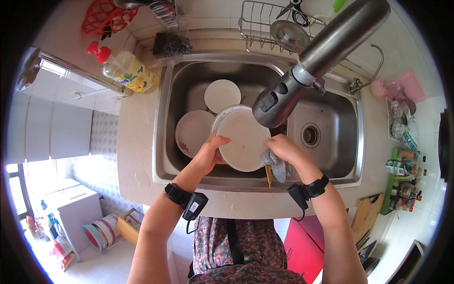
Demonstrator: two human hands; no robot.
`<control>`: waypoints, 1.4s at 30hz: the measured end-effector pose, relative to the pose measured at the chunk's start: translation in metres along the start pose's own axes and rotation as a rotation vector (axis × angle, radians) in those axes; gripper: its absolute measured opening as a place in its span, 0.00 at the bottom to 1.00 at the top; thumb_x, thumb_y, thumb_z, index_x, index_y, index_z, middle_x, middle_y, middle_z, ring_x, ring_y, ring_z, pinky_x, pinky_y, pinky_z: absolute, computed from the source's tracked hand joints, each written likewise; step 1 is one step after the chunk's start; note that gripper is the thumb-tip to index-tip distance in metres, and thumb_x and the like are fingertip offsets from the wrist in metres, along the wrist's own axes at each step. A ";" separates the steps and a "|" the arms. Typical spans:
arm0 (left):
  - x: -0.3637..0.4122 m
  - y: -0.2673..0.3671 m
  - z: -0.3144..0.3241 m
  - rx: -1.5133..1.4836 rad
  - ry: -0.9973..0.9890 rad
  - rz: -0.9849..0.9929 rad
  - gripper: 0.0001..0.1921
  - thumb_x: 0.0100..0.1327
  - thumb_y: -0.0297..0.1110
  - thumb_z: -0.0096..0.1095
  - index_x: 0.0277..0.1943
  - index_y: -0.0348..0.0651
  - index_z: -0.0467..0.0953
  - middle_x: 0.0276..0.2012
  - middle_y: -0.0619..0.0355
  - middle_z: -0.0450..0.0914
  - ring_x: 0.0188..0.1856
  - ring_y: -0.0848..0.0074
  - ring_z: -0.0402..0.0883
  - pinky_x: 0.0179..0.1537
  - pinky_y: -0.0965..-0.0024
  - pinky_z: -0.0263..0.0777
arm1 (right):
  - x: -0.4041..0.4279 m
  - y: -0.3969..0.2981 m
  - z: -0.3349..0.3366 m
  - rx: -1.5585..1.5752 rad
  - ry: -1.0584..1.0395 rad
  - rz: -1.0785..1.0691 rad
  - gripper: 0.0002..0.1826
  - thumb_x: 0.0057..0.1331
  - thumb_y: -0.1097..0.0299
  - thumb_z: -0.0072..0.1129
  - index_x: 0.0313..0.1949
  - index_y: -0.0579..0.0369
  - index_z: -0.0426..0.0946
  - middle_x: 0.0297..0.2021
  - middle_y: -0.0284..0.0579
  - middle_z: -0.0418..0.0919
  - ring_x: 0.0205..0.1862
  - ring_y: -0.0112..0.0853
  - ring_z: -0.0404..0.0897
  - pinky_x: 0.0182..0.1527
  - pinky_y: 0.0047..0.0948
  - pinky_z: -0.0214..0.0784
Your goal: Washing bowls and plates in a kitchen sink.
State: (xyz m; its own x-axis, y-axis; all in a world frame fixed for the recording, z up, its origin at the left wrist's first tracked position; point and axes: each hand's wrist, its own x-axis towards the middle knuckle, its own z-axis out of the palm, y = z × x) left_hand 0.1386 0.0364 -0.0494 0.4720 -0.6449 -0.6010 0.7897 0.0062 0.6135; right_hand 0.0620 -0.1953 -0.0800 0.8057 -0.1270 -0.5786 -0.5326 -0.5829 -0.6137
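Note:
My left hand (212, 149) grips the left rim of a white plate (244, 142), its thumb over the face. Under that plate, the rim of another dish shows. My right hand (282, 147) is at the plate's right edge, closed on a grey cloth (278, 165) that hangs down. Beside the cloth, wooden chopsticks (269, 176) lean at the sink's front edge. In the left basin rest a plain white plate (222, 96) and a white plate with a floral rim (194, 133). My hands and the front plate hide part of the basin.
The metal faucet head (276, 103) hangs close above the plate's right side. To its right is the smaller basin with a drain (310, 135). A bottle with a red pump (131, 71) stands left of the sink. Behind is a wire rack (262, 26) with a metal lid.

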 end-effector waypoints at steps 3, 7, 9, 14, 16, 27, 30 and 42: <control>0.000 0.005 0.002 0.433 0.269 0.253 0.36 0.48 0.43 0.60 0.61 0.43 0.60 0.54 0.45 0.65 0.56 0.56 0.68 0.54 0.56 0.65 | -0.008 -0.011 -0.001 -0.032 0.052 -0.048 0.21 0.60 0.57 0.49 0.30 0.68 0.77 0.27 0.63 0.77 0.32 0.49 0.78 0.38 0.38 0.68; -0.011 0.015 0.020 1.120 0.528 0.549 0.37 0.42 0.39 0.65 0.59 0.42 0.63 0.49 0.44 0.65 0.53 0.53 0.66 0.53 0.57 0.65 | -0.015 -0.009 -0.012 0.211 0.000 0.049 0.14 0.59 0.63 0.51 0.35 0.63 0.73 0.32 0.44 0.76 0.37 0.30 0.73 0.43 0.27 0.64; -0.016 0.015 0.025 1.251 0.566 0.651 0.37 0.41 0.38 0.65 0.58 0.42 0.63 0.49 0.45 0.64 0.53 0.53 0.66 0.56 0.57 0.62 | -0.022 -0.013 -0.019 0.329 -0.021 0.038 0.13 0.58 0.65 0.51 0.39 0.61 0.72 0.35 0.42 0.75 0.40 0.29 0.72 0.45 0.26 0.62; -0.020 0.018 0.041 1.419 0.651 0.872 0.36 0.43 0.37 0.68 0.58 0.43 0.63 0.48 0.43 0.64 0.52 0.51 0.63 0.52 0.56 0.64 | -0.030 -0.029 -0.013 0.582 -0.060 -0.269 0.19 0.58 0.68 0.55 0.48 0.62 0.68 0.39 0.43 0.74 0.42 0.28 0.72 0.47 0.25 0.62; -0.012 0.017 0.042 1.207 0.645 0.806 0.35 0.45 0.39 0.67 0.58 0.42 0.62 0.48 0.43 0.64 0.52 0.51 0.64 0.53 0.57 0.63 | -0.028 -0.041 -0.004 0.730 0.009 -0.327 0.18 0.59 0.70 0.54 0.48 0.62 0.68 0.41 0.42 0.74 0.44 0.27 0.71 0.48 0.24 0.62; -0.005 0.005 0.033 0.024 0.260 0.562 0.32 0.54 0.40 0.52 0.61 0.36 0.57 0.51 0.50 0.69 0.53 0.67 0.67 0.56 0.68 0.59 | -0.046 -0.055 0.008 -0.300 -0.012 -0.774 0.22 0.68 0.54 0.42 0.46 0.59 0.77 0.55 0.45 0.70 0.61 0.38 0.62 0.66 0.39 0.44; -0.006 0.006 0.043 0.048 0.199 0.542 0.32 0.52 0.38 0.50 0.60 0.35 0.58 0.51 0.51 0.69 0.53 0.68 0.66 0.56 0.68 0.58 | -0.023 -0.044 -0.011 -0.769 0.311 -0.840 0.22 0.64 0.49 0.44 0.43 0.52 0.79 0.55 0.41 0.69 0.66 0.37 0.54 0.68 0.43 0.35; 0.004 0.005 0.038 0.138 0.169 0.536 0.35 0.49 0.37 0.49 0.62 0.32 0.58 0.52 0.49 0.69 0.55 0.67 0.67 0.58 0.70 0.56 | -0.042 -0.050 0.003 0.105 -0.402 -0.706 0.27 0.66 0.50 0.42 0.59 0.50 0.63 0.51 0.49 0.72 0.59 0.37 0.66 0.64 0.39 0.49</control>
State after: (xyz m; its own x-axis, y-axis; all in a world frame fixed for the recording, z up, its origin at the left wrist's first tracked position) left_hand 0.1292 0.0049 -0.0289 0.8571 -0.4483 -0.2539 0.3697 0.1920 0.9091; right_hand 0.0538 -0.1584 -0.0261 0.8165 0.5507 -0.1734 0.0276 -0.3372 -0.9410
